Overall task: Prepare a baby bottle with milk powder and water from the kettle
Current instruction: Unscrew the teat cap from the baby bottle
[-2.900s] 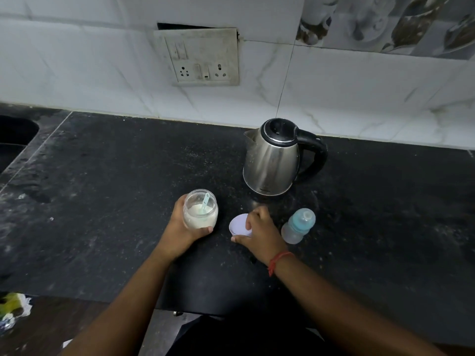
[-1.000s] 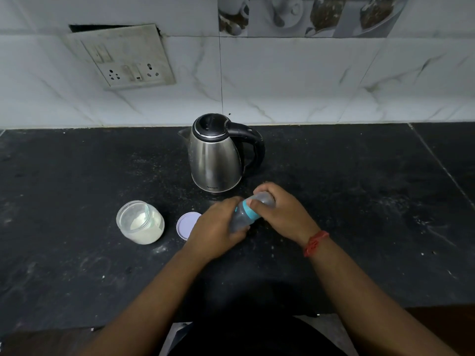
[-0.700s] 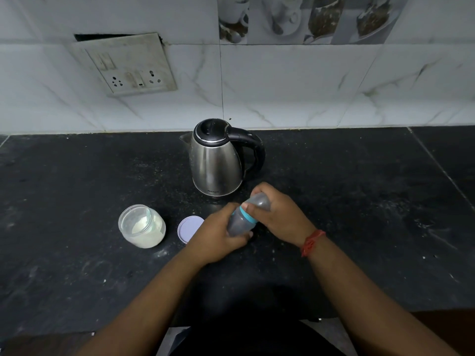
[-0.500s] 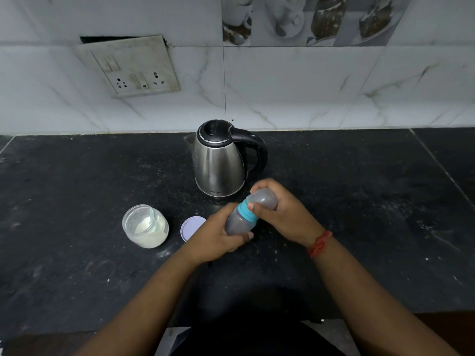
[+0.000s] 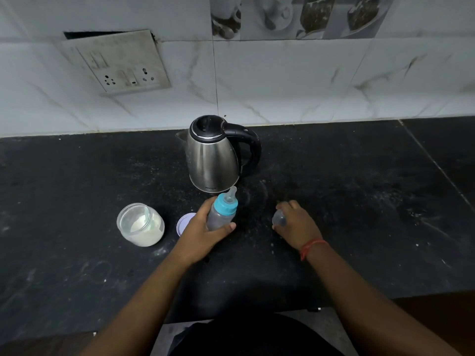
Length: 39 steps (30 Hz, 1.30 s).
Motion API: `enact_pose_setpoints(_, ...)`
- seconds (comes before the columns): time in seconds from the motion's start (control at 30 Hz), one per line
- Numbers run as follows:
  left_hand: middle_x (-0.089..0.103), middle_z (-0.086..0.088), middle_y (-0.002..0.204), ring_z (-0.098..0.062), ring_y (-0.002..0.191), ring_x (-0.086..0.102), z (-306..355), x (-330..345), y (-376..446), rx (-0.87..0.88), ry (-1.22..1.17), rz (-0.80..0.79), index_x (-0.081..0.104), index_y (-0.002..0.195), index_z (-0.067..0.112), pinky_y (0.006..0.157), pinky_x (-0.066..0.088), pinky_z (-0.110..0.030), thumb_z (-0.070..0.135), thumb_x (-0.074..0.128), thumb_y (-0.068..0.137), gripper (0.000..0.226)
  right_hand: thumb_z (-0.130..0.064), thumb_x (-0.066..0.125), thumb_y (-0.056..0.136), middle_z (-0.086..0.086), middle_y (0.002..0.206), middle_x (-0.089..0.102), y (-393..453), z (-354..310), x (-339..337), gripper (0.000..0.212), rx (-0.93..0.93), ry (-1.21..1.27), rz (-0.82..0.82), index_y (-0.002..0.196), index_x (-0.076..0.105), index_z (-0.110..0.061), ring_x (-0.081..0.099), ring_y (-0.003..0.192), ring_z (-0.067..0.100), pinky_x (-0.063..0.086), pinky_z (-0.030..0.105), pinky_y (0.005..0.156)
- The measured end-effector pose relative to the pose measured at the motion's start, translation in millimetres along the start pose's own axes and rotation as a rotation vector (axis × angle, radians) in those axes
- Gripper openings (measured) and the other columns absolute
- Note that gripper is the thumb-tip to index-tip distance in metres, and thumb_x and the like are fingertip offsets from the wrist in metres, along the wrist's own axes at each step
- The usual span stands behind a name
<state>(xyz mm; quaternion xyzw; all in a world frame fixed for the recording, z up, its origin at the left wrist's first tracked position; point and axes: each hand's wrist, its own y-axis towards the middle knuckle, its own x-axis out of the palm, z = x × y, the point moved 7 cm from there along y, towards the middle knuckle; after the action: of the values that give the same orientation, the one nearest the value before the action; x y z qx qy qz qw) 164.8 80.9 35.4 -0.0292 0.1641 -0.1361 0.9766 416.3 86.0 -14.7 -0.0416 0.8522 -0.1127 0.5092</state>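
Clear cap point(image 5: 279, 219) now off the bottle point(image 5: 221, 214), pinched in right hand point(image 5: 297, 227) low over the counter point(image 5: 359, 201). Bottle upright before kettle point(image 5: 212, 155), gripped by left hand point(image 5: 203, 231). Blue collar and teat still on; unscrewing probably next.

The left hand point(image 5: 203, 231) holds the baby bottle point(image 5: 222, 211) upright on the black countertop point(image 5: 359, 196), fingers curled around its body. The bottle has a blue collar and its nipple is uncovered. The right hand point(image 5: 295, 223) is to the right, apart from the bottle, and grips the clear bottle cap point(image 5: 279, 218). Behind the bottle stands a steel kettle point(image 5: 213, 155). To the left is an open jar of milk powder point(image 5: 140, 224), and its lid point(image 5: 184, 222) lies between the jar and the left hand.
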Motion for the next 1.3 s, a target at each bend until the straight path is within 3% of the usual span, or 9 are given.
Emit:
enact_pose_setpoints(0.17, 0.064, 0.018, 0.123, 0.011, 0.109, 0.059, -1, -1, -3, 0.002, 0.025, 0.033, 0.051, 0.134, 0.031, 0.087, 0.041, -0.003, 0.016, 0.081, 0.086, 0.058, -0.039, 0.079, 0.083, 0.007, 0.140, 0.045, -6, 9, 5, 0.075, 0.023, -0.102, 0.052, 0.145, 0.046, -0.016, 0.045, 0.124, 0.029, 0.045, 0.039, 0.104)
enact_pose_setpoints(0.33, 0.064, 0.019, 0.124, 0.013, 0.111, 0.058, 3, -3, -4, 0.014, 0.040, 0.047, 0.051, 0.133, 0.033, 0.088, 0.040, -0.002, 0.014, 0.081, 0.086, 0.059, -0.038, 0.071, 0.091, 0.001, 0.124, 0.053, -20, -25, -38, 0.041, -0.078, 0.247, 0.384, 0.124, 0.062, -0.014, 0.052, 0.112, 0.018, 0.049, 0.024, 0.091)
enact_pose_setpoints(0.47, 0.064, 0.021, 0.123, 0.011, 0.112, 0.059, 8, 5, -2, 0.031, 0.047, 0.025, 0.051, 0.131, 0.038, 0.090, 0.042, -0.005, 0.013, 0.082, 0.085, 0.060, -0.034, 0.073, 0.090, -0.008, 0.123, 0.054, -26, -79, -31, 0.031, -0.142, 0.629, 0.108, 0.118, 0.064, -0.027, 0.056, 0.110, 0.005, 0.044, 0.007, 0.083)
enact_pose_setpoints(0.63, 0.065, 0.009, 0.110, -0.010, 0.102, 0.065, 9, 21, 4, 0.100, 0.205, 0.061, 0.054, 0.115, 0.027, 0.084, 0.050, -0.023, 0.027, 0.079, 0.079, 0.044, -0.054, 0.081, 0.067, 0.002, 0.117, 0.072, -33, -109, 11, 0.066, 0.040, 1.122, -0.048, 0.121, 0.065, -0.020, 0.071, 0.108, 0.014, 0.056, 0.035, 0.097)
enact_pose_setpoints(0.73, 0.067, 0.011, 0.117, -0.011, 0.109, 0.064, 14, 28, 6, 0.146, 0.275, 0.067, 0.056, 0.129, 0.024, 0.090, 0.054, -0.036, 0.038, 0.076, 0.083, 0.052, -0.036, 0.083, 0.077, 0.009, 0.101, 0.077, -32, -115, 9, 0.044, 0.104, 1.340, 0.041, 0.110, 0.070, -0.010, 0.074, 0.098, 0.021, 0.058, 0.037, 0.090)
enact_pose_setpoints(0.83, 0.067, 0.009, 0.115, -0.011, 0.105, 0.065, 19, 27, 9, 0.142, 0.305, 0.074, 0.054, 0.131, 0.024, 0.086, 0.057, -0.040, 0.049, 0.074, 0.081, 0.060, -0.019, 0.078, 0.087, 0.010, 0.093, 0.077, -29, -122, 0, 0.018, 0.125, 1.414, 0.064, 0.101, 0.073, -0.009, 0.075, 0.093, 0.024, 0.059, 0.037, 0.087)
enact_pose_setpoints(0.97, 0.069, 0.006, 0.107, -0.010, 0.097, 0.068, 30, 23, 7, 0.169, 0.247, 0.087, 0.057, 0.121, 0.017, 0.079, 0.058, -0.042, 0.040, 0.077, 0.080, 0.052, -0.022, 0.078, 0.074, 0.009, 0.096, 0.077, -26, -129, -7, 0.035, 0.128, 1.470, 0.044, 0.106, 0.075, -0.009, 0.074, 0.096, 0.023, 0.059, 0.037, 0.089)
enact_pose_setpoints(1.1, 0.069, 0.007, 0.106, -0.010, 0.095, 0.069, 37, 20, 5, 0.174, 0.221, 0.074, 0.055, 0.122, 0.018, 0.079, 0.058, -0.044, 0.035, 0.076, 0.078, 0.051, -0.014, 0.071, 0.073, 0.003, 0.115, 0.076, -24, -137, -14, 0.016, 0.019, 1.539, -0.012, 0.088, 0.076, -0.011, 0.070, 0.104, 0.022, 0.055, 0.041, 0.097)
enact_pose_setpoints(1.3, 0.072, 0.016, 0.099, 0.003, 0.091, 0.068, 55, 19, 4, 0.113, 0.062, -0.071, 0.056, 0.123, 0.029, 0.077, 0.055, -0.023, 0.018, 0.075, 0.079, 0.049, -0.008, 0.066, 0.070, 0.007, 0.123, 0.073, -23, -146, -30, 0.013, -0.201, 1.534, -0.166, 0.082, 0.070, -0.007, 0.067, 0.114, 0.020, 0.052, 0.037, 0.094)
